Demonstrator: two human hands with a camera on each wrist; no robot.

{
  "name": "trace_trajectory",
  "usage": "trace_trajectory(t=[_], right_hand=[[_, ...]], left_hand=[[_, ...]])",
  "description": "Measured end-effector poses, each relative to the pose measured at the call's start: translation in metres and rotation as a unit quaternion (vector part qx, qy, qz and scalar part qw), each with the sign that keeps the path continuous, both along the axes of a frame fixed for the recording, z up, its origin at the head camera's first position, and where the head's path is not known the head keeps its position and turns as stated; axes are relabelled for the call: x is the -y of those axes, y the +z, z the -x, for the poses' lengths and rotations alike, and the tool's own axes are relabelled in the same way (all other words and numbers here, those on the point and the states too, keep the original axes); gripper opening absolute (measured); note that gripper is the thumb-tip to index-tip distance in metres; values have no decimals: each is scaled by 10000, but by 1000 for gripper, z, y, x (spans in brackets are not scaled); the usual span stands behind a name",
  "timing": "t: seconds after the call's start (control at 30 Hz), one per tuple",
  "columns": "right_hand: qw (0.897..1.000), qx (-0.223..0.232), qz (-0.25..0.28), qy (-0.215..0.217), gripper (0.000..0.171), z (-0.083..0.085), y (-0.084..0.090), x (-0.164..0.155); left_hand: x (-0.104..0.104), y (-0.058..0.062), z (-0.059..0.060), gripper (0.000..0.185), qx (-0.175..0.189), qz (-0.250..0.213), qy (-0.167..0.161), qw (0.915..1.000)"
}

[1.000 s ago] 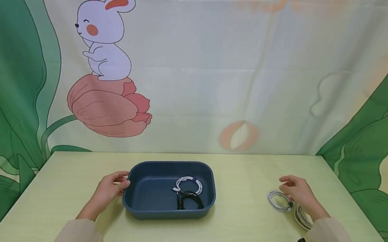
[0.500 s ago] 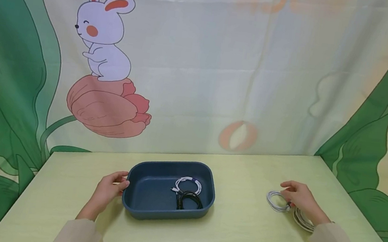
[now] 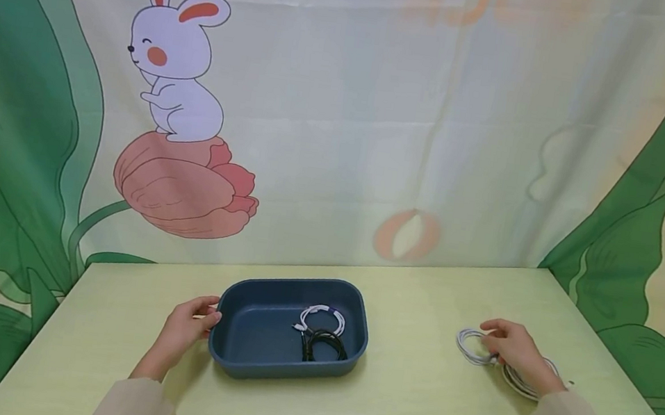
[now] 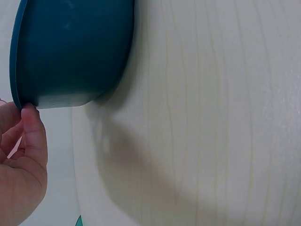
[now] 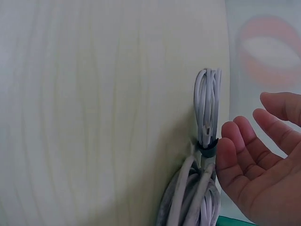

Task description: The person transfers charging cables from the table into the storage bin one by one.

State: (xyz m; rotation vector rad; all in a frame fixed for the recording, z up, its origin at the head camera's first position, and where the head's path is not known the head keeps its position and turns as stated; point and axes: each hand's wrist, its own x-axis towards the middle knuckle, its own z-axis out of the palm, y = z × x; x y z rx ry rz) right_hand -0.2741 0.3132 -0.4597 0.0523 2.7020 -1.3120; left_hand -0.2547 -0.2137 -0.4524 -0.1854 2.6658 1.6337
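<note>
My left hand (image 3: 184,325) pinches the left end of a dark blue box (image 3: 258,338), thumb and fingers at its rim in the left wrist view. Inside the box, toward its right end, lie a coiled white cable (image 3: 305,315) and a coiled black cable (image 3: 342,346). Over at the right, my right hand (image 3: 515,345) hovers with fingers relaxed and nothing in its grasp. Close beside its fingertips in the right wrist view is a thin light-grey cable coil (image 5: 206,99) with a black tie. A thicker beige-grey cable coil (image 5: 181,195) lies next to it, partly under the hand in the head view.
Both coils and the box are on a pale yellow-green table (image 3: 410,386). Behind it hangs a cloth backdrop (image 3: 342,132) printed with a rabbit, flowers and leaves. Black devices are strapped at both sleeves.
My right hand has lowered slightly toward the grey cable coils, and its fingers now overlap the thin one. My left hand and the box have stayed in place.
</note>
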Motion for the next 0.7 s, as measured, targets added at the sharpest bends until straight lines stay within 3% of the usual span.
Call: trace_trajectory(t=[0.43,0.7], right_hand=[[9996,-259,-23,146,32,-2,-4,3],[9999,-111,73,109,33,-2,-9,3]], left_hand=[[0,1,0,38,93,-11,-5,10000],[0,1,0,38,80,-28,-1,10000]])
